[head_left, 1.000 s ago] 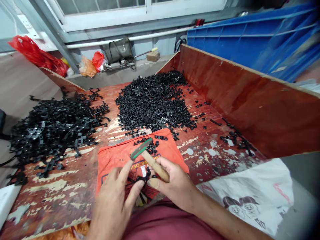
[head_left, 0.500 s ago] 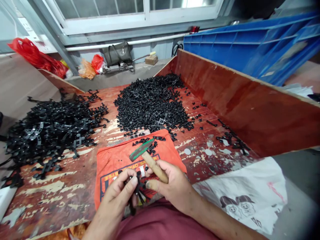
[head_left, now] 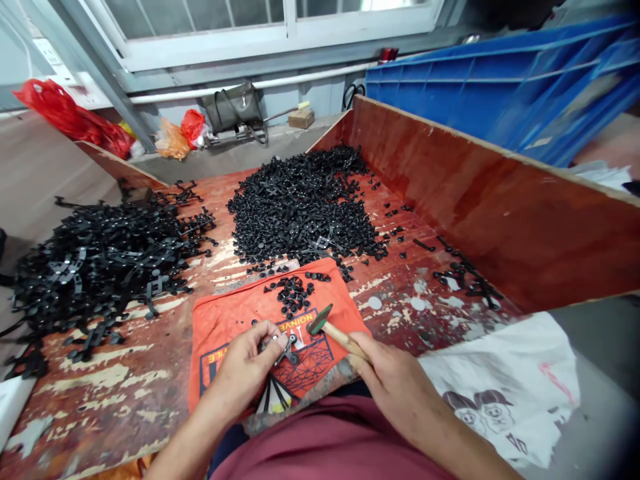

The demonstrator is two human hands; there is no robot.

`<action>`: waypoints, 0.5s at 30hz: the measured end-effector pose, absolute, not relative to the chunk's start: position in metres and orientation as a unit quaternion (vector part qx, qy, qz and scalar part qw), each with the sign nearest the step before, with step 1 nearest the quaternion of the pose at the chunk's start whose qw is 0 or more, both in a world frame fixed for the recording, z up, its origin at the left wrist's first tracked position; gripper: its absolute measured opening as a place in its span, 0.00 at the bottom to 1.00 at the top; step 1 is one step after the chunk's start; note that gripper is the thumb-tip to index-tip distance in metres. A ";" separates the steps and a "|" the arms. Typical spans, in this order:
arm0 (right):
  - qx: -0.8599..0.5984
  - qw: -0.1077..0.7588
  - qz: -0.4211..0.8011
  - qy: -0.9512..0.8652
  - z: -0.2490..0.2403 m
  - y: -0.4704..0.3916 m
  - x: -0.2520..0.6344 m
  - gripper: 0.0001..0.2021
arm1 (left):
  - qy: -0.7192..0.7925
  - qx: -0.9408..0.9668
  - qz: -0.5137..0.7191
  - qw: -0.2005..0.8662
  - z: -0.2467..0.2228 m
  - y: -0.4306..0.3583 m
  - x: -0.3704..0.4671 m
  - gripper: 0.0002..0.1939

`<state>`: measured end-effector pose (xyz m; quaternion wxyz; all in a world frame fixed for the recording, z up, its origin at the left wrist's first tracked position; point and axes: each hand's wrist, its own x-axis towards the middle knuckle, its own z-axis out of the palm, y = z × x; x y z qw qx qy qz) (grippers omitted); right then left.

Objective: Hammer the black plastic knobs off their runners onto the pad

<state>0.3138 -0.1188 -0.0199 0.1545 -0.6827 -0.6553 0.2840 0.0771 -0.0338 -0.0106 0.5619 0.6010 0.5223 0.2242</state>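
Note:
My left hand [head_left: 255, 363] pinches a small black linkage part [head_left: 287, 351] with thumb and fingers, low over the orange cloth [head_left: 220, 313]. Its far side is partly covered by my fingertips. To the right, my right hand [head_left: 383, 363] is closed round the wooden handle of a hammer [head_left: 345, 341]. The hammer's green and dark head [head_left: 320, 320] lies over the cloth, just right of the part and apart from it. Several loose black round-headed pieces [head_left: 293, 297] lie on the cloth beyond both hands.
A big heap of small black pieces [head_left: 300, 207] sits behind the cloth, and a pile of black linkages [head_left: 110, 260] at the left. A reddish wooden board [head_left: 475, 193] walls the right side, with a blue crate [head_left: 450, 87] behind. White sacking [head_left: 520, 373] hangs at lower right.
My right hand has swung right and away from the left hand, turning the hammer so its head is lower. The left hand has moved slightly up and right with the part. More loose pieces are uncovered.

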 end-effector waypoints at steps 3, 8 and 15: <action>-0.683 0.140 0.273 -0.663 -0.021 -0.119 0.314 0.10 | 0.534 0.596 0.221 0.558 -0.017 -0.033 0.077 0.19; -0.680 0.131 0.273 -0.668 -0.020 -0.117 0.315 0.09 | 0.543 0.594 0.216 0.553 -0.017 -0.033 0.078 0.17; -0.678 0.138 0.275 -0.668 -0.020 -0.116 0.315 0.12 | 0.549 0.629 0.202 0.513 -0.021 -0.031 0.076 0.15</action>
